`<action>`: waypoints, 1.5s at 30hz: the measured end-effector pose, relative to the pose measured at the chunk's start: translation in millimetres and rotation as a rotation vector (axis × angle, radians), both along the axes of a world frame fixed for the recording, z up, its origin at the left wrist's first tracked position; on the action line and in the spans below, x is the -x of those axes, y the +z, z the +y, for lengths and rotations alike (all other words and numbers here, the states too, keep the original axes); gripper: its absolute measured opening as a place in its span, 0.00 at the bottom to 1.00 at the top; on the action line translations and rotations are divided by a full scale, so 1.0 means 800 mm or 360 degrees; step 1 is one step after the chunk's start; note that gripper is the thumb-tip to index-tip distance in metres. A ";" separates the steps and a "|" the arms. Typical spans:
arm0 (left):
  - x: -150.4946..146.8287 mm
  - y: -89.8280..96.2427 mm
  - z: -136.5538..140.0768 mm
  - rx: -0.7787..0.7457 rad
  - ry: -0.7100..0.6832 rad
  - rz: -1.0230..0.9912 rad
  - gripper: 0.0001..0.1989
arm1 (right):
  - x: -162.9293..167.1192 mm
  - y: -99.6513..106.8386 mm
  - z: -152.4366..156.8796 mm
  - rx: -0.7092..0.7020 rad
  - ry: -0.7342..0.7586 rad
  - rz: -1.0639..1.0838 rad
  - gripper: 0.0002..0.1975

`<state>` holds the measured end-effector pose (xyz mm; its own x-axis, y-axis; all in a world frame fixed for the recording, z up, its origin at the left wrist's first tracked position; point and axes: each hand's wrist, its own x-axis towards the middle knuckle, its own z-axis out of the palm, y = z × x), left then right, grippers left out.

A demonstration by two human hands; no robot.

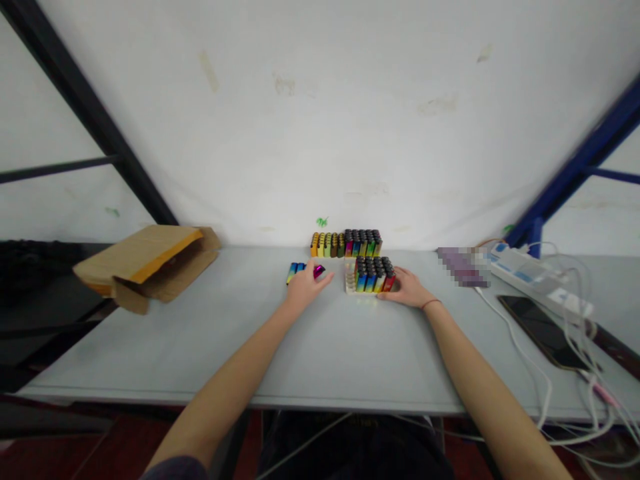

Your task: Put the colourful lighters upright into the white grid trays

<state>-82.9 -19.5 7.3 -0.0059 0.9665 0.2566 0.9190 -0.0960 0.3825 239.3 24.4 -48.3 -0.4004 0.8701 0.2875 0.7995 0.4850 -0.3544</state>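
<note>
My left hand (303,288) is over the left-middle of the table, with a shiny magenta lighter (319,271) between its thumb and fingers; the hand partly hides it. Beside those fingers lie a few blue lighters (294,269). My right hand (411,289) grips the right end of a clear tray (351,289). Upright lighters (371,275) in blue, yellow and red, with black tops, fill most of this tray. Vacant round slots show at its left end.
Behind the tray, by the wall, stand yellow lighters (327,245) and mixed-colour lighters (363,244). An open cardboard box (145,257) lies at left. To the right are a phone (545,332), a blurred purple item (463,268), a power strip (540,280) and white cables (510,327).
</note>
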 end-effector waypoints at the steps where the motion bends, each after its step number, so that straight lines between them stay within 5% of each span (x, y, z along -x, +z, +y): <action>1: -0.001 -0.002 0.001 -0.0013 -0.0025 -0.0039 0.19 | 0.000 0.000 0.000 0.0002 0.0001 0.0002 0.39; 6: -0.002 -0.013 0.006 -0.0044 -0.0281 -0.0150 0.11 | 0.001 0.002 -0.002 0.0024 -0.0011 -0.0012 0.41; 11: -0.004 -0.018 0.012 -0.0320 -0.0568 -0.0073 0.12 | 0.003 0.001 -0.002 0.0019 -0.0019 -0.0030 0.40; 18: -0.015 -0.010 0.039 -0.0397 -0.0791 -0.0310 0.11 | 0.004 -0.001 -0.001 0.0034 -0.0019 -0.0046 0.42; 33: -0.050 -0.003 0.065 -0.0331 -0.0861 -0.0443 0.15 | 0.010 0.005 -0.006 0.0037 -0.0032 -0.0044 0.39; 40: -0.050 -0.006 0.066 -0.0186 -0.0838 -0.0441 0.08 | 0.011 0.008 -0.007 0.0033 -0.0013 -0.0015 0.35; 45: -0.034 -0.003 0.058 -0.0389 -0.0808 -0.0305 0.14 | 0.011 0.007 -0.007 0.0025 -0.0021 -0.0015 0.36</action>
